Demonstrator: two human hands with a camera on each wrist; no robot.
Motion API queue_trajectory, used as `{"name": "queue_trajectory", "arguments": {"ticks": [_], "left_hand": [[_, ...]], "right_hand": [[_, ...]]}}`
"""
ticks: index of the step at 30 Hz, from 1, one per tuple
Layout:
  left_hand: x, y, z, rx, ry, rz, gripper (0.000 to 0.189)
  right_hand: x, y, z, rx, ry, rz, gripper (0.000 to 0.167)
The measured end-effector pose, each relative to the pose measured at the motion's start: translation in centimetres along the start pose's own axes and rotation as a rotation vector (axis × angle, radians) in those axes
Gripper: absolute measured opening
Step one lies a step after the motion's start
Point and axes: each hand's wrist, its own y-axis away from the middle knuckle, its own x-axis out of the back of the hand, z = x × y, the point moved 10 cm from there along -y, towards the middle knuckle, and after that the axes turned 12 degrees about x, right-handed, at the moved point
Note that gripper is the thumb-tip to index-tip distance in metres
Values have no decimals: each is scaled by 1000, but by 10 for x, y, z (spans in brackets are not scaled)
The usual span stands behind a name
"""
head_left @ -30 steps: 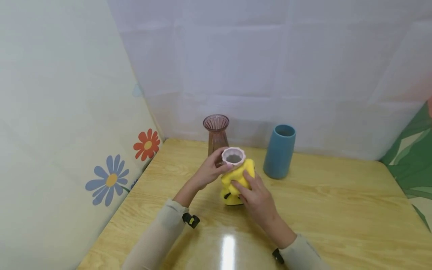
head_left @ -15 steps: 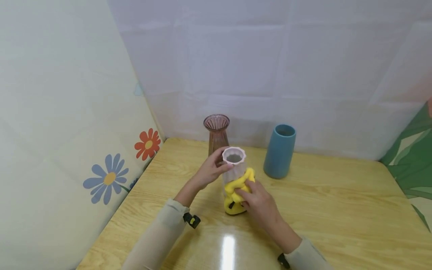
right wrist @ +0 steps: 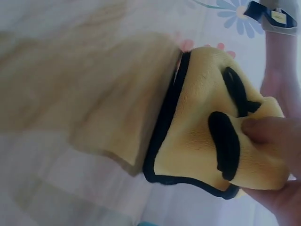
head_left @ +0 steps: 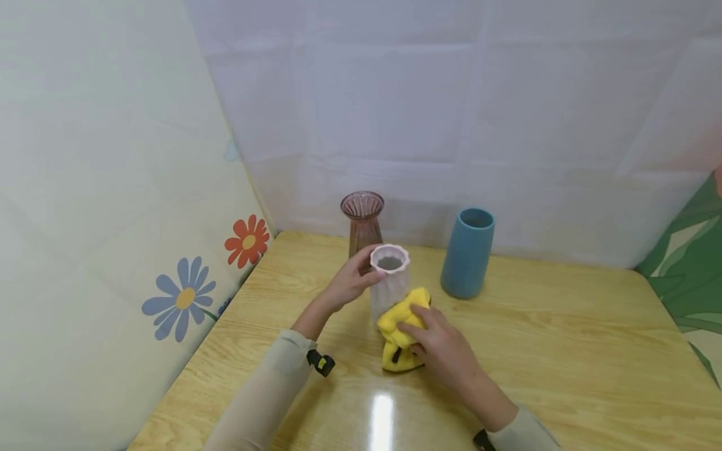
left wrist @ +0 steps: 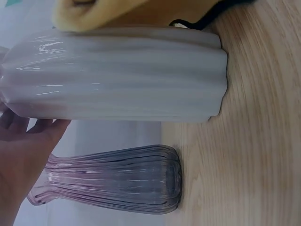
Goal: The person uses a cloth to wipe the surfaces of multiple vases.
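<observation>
A pale pink fluted vase (head_left: pixel 389 289) with a scalloped rim stands upright on the wooden table. My left hand (head_left: pixel 351 279) grips it around the neck from the left, its thumb just under the rim. In the left wrist view the ribbed white-pink side of the vase (left wrist: pixel 117 77) fills the upper part. My right hand (head_left: pixel 445 344) holds a bunched yellow cloth (head_left: pixel 403 319) with black edging against the vase's lower right side. The right wrist view shows the thumb pressing the cloth (right wrist: pixel 197 136), whose free corner hangs down toward the table.
Behind the pink vase stands a purple ribbed glass vase (head_left: pixel 363 227), partly hidden by it. A blue tapered vase (head_left: pixel 467 254) is at the back right. White sheeting (head_left: pixel 395 113) rises behind the table (head_left: pixel 564 332), and a flower-printed sheet (head_left: pixel 113 219) lines the left.
My right hand has slid the yellow cloth down from near the rim to the vase's lower right side, baring more of the vase. My left hand keeps its grip on the neck.
</observation>
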Motion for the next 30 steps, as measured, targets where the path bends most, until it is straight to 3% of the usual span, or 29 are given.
{"name": "queue_trajectory", "arguments": {"ticks": [7, 14, 17, 23, 30], "left_hand": [[5, -7, -1, -42, 30, -12, 75], [4, -15, -6, -23, 73, -43, 92], [4, -16, -6, -19, 75, -43, 97], [0, -16, -6, -15, 77, -64, 104], [2, -15, -7, -3, 97, -55, 111]], "right_hand": [[26, -3, -2, 97, 42, 177, 45], [41, -11, -5, 167, 96, 331, 30], [34, -17, 1, 143, 98, 301, 31], [11, -23, 10, 92, 112, 179, 50], [6, -28, 8, 89, 53, 206, 48]]}}
